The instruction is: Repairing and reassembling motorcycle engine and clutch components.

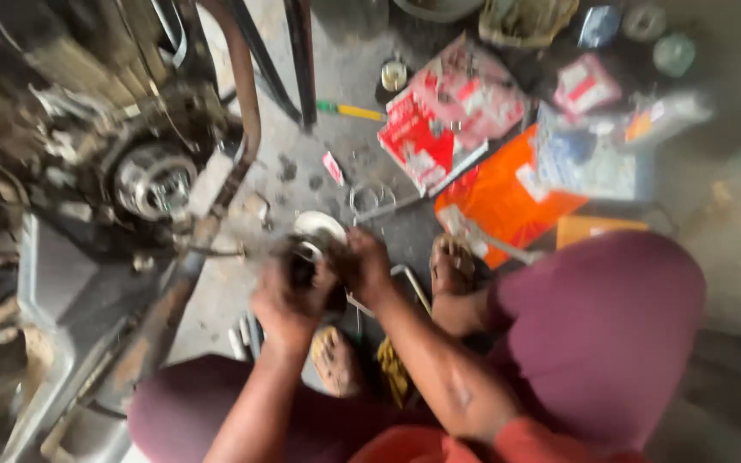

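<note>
Gripping a dark round part [306, 266] at frame centre, you had left hand [289, 300] and right hand [362, 266] both curled tight around it. Engine [152, 176], upper left, sat open; part not yet fitted, I'd judge.

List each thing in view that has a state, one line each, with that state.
left hand: closed around the dark part
right hand: gripping the dark part from the other side
dark part: held off the floor between both hands
engine cover area: open, round metal hub exposed
red box: lying flat on the floor
orange bag: lying flat
</note>
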